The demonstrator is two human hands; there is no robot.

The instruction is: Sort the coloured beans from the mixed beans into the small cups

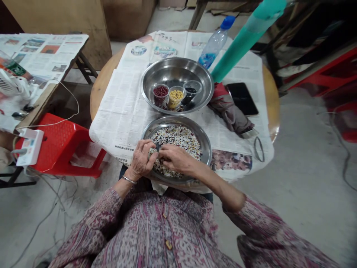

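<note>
A shallow steel tray (206,143) holds a spread of white grains mixed with black, yellow and red ones (181,139). Over its left side, my left hand (141,160) is curled with the thumb bent toward the fingers; what lies inside is hidden. My right hand (177,159) reaches in from the right, fingertips pinched together close to the left fingers, and anything between them is too small to name. Behind the tray sits a deeper steel basin (178,69) with a cup of red beans (161,95), a cup of yellow kernels (176,97) and a tilted cup of black beans (191,93).
Newspaper (119,104) covers the round table. A plastic bottle (213,44), a green tube (245,41), a grey-brown cloth bundle (230,111), a dark phone or tablet (242,98) and a band (259,149) surround the basin. A red stool (64,145) bearing a power strip (30,147) stands left.
</note>
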